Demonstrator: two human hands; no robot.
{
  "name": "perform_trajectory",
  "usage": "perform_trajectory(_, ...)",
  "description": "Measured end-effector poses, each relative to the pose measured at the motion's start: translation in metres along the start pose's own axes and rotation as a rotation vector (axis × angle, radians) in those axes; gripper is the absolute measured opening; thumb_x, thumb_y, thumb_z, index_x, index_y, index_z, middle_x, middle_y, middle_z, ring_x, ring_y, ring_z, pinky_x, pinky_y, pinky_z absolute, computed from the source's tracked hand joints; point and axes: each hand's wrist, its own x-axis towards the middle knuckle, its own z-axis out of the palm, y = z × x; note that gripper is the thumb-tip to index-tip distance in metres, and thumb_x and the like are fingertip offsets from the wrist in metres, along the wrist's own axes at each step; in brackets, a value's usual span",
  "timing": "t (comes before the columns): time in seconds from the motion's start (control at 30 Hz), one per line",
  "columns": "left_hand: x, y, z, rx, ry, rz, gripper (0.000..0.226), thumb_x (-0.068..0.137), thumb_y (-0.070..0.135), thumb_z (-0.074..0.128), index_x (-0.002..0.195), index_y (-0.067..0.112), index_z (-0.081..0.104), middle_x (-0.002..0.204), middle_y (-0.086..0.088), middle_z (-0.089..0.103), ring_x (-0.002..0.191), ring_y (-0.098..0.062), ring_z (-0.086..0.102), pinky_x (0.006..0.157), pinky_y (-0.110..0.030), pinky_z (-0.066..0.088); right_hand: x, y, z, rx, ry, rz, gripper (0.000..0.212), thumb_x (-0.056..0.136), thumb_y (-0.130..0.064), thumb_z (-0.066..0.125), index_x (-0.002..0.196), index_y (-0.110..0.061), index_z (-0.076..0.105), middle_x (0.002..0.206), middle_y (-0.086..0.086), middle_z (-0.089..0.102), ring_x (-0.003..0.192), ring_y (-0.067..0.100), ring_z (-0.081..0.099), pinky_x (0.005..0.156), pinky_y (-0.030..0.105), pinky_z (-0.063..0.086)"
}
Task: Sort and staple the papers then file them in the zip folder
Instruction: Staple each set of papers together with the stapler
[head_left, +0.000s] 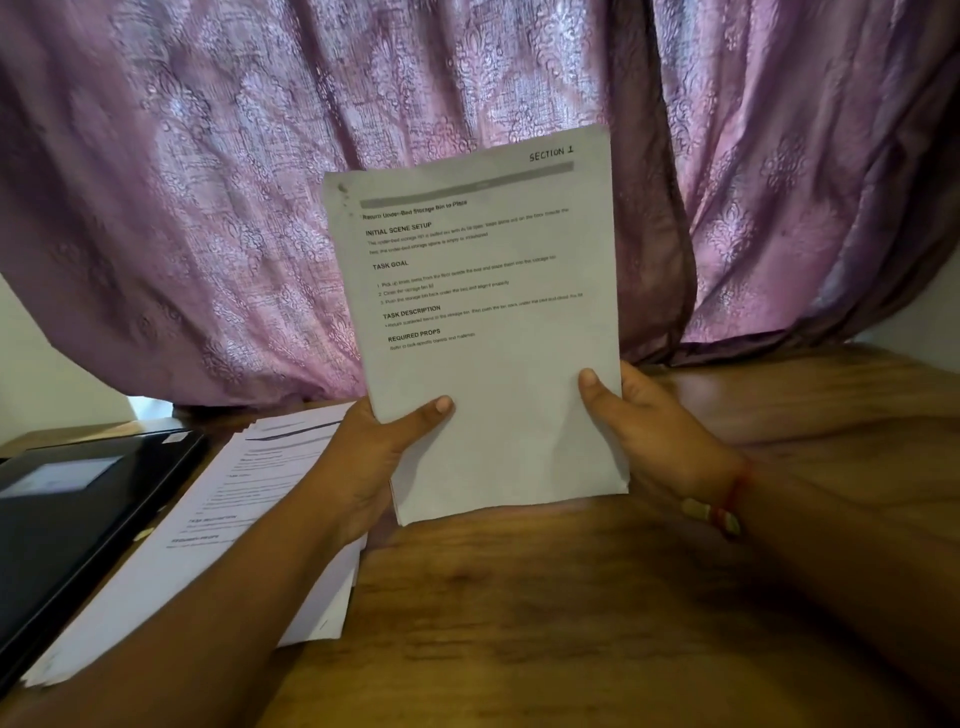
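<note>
I hold a thin bundle of printed papers (483, 322) upright above the wooden table (571, 623). Its top sheet is marked "SECTION 1" by hand in the upper right corner, and a dark staple mark sits in its upper left corner. My left hand (374, 457) grips the bundle's lower left edge, thumb on the front. My right hand (649, 431) grips the lower right edge, thumb on the front. A stack of other printed papers (208, 535) lies flat on the table to the left, partly under my left forearm. A black flat folder (67, 525) lies at the far left.
A purple patterned curtain (208, 182) hangs behind the table along its far edge. My right wrist wears a red thread bracelet (727, 504). Bare wood shows at the table's centre and right.
</note>
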Motion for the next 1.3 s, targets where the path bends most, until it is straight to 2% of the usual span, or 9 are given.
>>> perform_trajectory(0.17,0.001,0.002,-0.004,0.015,-0.027,-0.025,0.039,0.083,0.018,0.074,0.122,0.023,0.067,0.115,-0.004,0.076,0.104,-0.025,0.073,0.086,-0.043,0.06,-0.001,-0.002,-0.003,-0.037,-0.018,-0.041,0.031,0.1,-0.024,0.048,0.13,-0.024,0.055,0.119,-0.007,0.07,0.107,0.012,0.068,0.081,0.027,0.057)
perform_trajectory(0.3,-0.005,-0.005,-0.003,-0.005,-0.019,-0.093,0.041,0.083,0.019,0.074,0.124,0.021,0.065,0.113,-0.006,0.076,0.102,-0.026,0.074,0.08,-0.04,0.062,-0.003,0.007,-0.008,-0.107,-0.056,0.021,0.035,0.1,-0.028,0.047,0.134,-0.022,0.054,0.12,-0.003,0.07,0.108,0.019,0.068,0.087,0.039,0.058)
perform_trajectory(0.43,-0.003,-0.004,-0.001,0.03,0.021,-0.044,0.044,0.079,0.023,0.076,0.122,0.023,0.066,0.112,-0.002,0.076,0.106,-0.026,0.071,0.089,-0.043,0.059,-0.001,0.005,-0.007,-0.129,-0.026,-0.04,0.032,0.102,-0.023,0.044,0.132,-0.019,0.055,0.119,-0.002,0.07,0.106,0.014,0.068,0.08,0.026,0.058)
perform_trajectory(0.63,-0.008,-0.008,-0.001,0.021,-0.037,-0.089,0.03,0.087,0.012,0.07,0.115,0.023,0.065,0.103,-0.002,0.078,0.09,-0.018,0.076,0.069,-0.031,0.062,-0.001,0.012,-0.011,-0.234,-0.058,0.007,0.035,0.103,-0.027,0.042,0.134,-0.019,0.055,0.122,-0.001,0.069,0.11,0.015,0.066,0.096,0.038,0.054)
perform_trajectory(0.77,-0.007,-0.007,-0.004,0.031,-0.042,-0.084,0.036,0.083,0.016,0.073,0.117,0.022,0.065,0.101,0.0,0.078,0.091,-0.018,0.075,0.071,-0.033,0.062,0.0,0.012,-0.01,-0.264,-0.046,0.008,0.032,0.103,-0.029,0.043,0.132,-0.023,0.056,0.121,-0.005,0.069,0.11,0.011,0.066,0.098,0.038,0.053)
perform_trajectory(0.9,-0.007,-0.013,-0.004,0.036,-0.04,-0.11,0.043,0.079,0.017,0.076,0.121,0.021,0.065,0.109,-0.004,0.077,0.102,-0.024,0.074,0.085,-0.041,0.06,-0.001,0.016,-0.012,-0.334,-0.039,0.007,0.035,0.103,-0.031,0.044,0.134,-0.021,0.056,0.122,-0.005,0.068,0.112,0.011,0.065,0.102,0.042,0.05)
perform_trajectory(1.03,-0.004,-0.009,-0.004,0.087,0.004,-0.05,0.046,0.074,0.026,0.078,0.118,0.025,0.065,0.105,0.003,0.078,0.097,-0.017,0.074,0.085,-0.037,0.061,0.001,0.015,-0.01,-0.28,-0.016,0.0,0.037,0.102,-0.029,0.046,0.137,-0.02,0.053,0.124,-0.004,0.067,0.112,0.012,0.065,0.099,0.042,0.052)
perform_trajectory(1.13,-0.003,-0.01,-0.008,0.133,0.014,-0.064,0.046,0.078,0.027,0.08,0.121,0.026,0.064,0.11,0.002,0.077,0.103,-0.02,0.072,0.091,-0.042,0.059,0.002,0.017,-0.01,-0.33,-0.002,-0.017,0.038,0.101,-0.032,0.048,0.137,-0.021,0.053,0.126,-0.005,0.066,0.116,0.012,0.063,0.102,0.042,0.05)
perform_trajectory(1.3,-0.003,-0.015,-0.01,0.149,-0.003,-0.118,0.042,0.082,0.023,0.08,0.12,0.026,0.063,0.11,-0.001,0.077,0.102,-0.023,0.073,0.087,-0.042,0.061,0.002,0.021,-0.013,-0.421,-0.021,0.032,0.039,0.101,-0.035,0.047,0.136,-0.02,0.054,0.125,-0.005,0.067,0.116,0.012,0.062,0.104,0.044,0.048)
